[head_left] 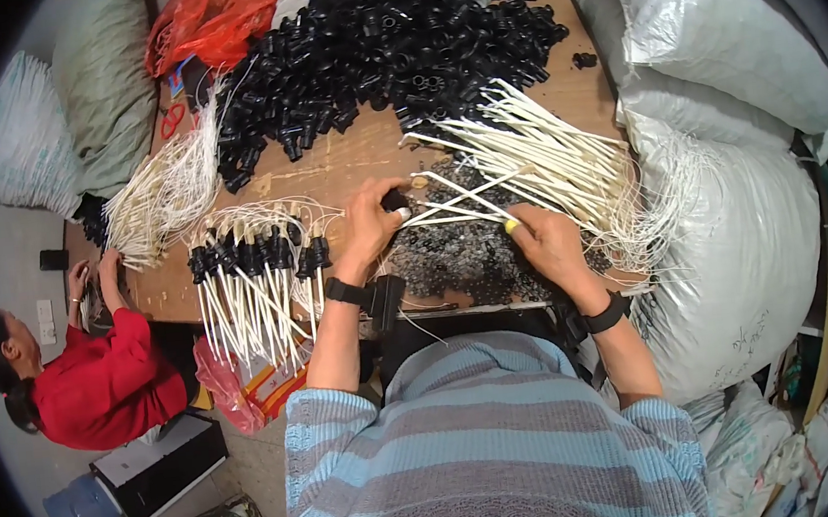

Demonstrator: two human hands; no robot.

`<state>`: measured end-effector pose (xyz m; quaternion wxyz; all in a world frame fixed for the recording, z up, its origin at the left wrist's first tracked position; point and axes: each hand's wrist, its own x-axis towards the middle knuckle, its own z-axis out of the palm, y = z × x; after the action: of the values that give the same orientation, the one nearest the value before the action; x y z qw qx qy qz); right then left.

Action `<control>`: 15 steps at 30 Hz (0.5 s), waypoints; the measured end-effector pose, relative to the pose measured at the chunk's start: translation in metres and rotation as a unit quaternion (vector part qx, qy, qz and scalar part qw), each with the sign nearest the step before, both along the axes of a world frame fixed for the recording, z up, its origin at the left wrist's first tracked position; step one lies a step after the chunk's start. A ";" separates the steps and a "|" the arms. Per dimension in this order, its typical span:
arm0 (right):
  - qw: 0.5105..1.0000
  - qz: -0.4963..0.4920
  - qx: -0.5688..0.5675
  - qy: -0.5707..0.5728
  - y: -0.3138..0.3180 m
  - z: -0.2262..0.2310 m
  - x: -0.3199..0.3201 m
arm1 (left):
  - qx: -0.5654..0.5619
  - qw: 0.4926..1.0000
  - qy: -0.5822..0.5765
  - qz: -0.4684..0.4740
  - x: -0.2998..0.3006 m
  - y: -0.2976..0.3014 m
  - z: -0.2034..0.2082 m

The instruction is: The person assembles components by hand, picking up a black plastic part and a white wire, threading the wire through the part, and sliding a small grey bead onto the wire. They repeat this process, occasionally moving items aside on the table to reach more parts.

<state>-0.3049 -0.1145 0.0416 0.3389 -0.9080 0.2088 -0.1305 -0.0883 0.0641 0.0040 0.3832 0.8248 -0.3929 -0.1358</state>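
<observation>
My left hand (371, 225) has its fingers curled round a small black plastic fitting (394, 201), mostly hidden by finger and thumb; a white cover sits on one fingertip. My right hand (549, 245), with a yellow cover on a fingertip, pinches the near end of a thin white tube (458, 194) that slants away to the far left. Other white tubes cross it between my hands. Beneath lies a spread of small dark and clear rings (454, 260). To the right, a bundle of white wired tubes (552, 140) rests on the table.
Black plastic fittings (373, 43) are heaped at the back. Tubes with black fittings on them (246, 275) overhang the front edge at left. Beyond lie a wired bundle (164, 203) and a red bag (212, 24). A person in red (107, 378) works at left; stuffed white sacks (731, 238) stand right.
</observation>
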 end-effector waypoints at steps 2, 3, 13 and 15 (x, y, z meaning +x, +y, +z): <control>0.999 -0.003 0.027 0.025 0.002 0.007 -0.001 | -0.055 0.994 0.072 0.054 -0.004 -0.001 0.000; 0.999 -0.007 0.026 0.026 0.001 0.005 -0.002 | -0.106 0.988 0.088 0.067 -0.007 -0.002 0.001; 0.962 0.063 0.265 -0.022 0.007 0.015 -0.010 | -0.139 0.986 0.085 0.025 -0.037 0.002 0.022; 0.969 0.067 0.237 -0.025 0.007 0.009 -0.012 | -0.104 0.988 0.115 -0.003 -0.035 0.008 0.024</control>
<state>-0.3172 -0.1076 0.0504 0.5575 -0.8103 0.1634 -0.0771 -0.1232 0.0720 0.0277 0.5087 0.7586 -0.3605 -0.1890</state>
